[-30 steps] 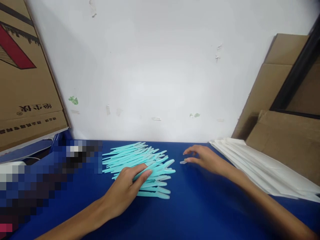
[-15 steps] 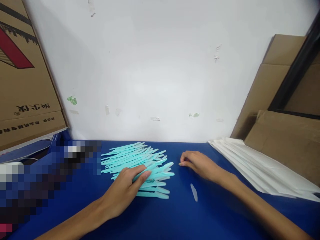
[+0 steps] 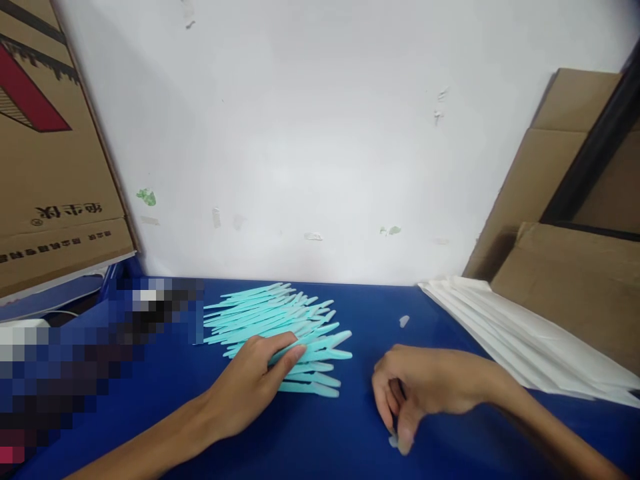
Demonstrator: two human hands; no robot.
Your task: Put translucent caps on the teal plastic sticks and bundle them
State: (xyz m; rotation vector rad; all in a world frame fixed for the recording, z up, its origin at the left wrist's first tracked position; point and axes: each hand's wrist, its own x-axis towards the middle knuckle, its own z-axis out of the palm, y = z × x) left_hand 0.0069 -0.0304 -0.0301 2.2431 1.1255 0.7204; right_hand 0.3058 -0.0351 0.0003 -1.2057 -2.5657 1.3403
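My left hand (image 3: 265,373) is closed around a few turquoise eyebrow razors (image 3: 327,345), thumb and index finger pinching the handles; their heads fan out to the right. Under and behind it, more such eyebrow razors (image 3: 265,313) lie in a loose pile on the blue tabletop. My right hand (image 3: 405,393) is low over the table, fingers curled and thumb against them. A small translucent blade cap (image 3: 393,441) shows at its fingertips, mostly hidden. A second translucent piece (image 3: 404,321) lies on the table beyond this hand.
White paper sheets or bags (image 3: 515,340) are stacked at the right, beside cardboard (image 3: 575,287). A printed cardboard box (image 3: 60,167) stands at the left. The white wall (image 3: 310,133) closes off the back of the blue table (image 3: 300,447). A blurred-out area covers the lower left.
My right hand has come nearer to me and turned fingers-down, onto the translucent cap that lay there. A translucent piece now shows farther back. My left hand stays on the razors.
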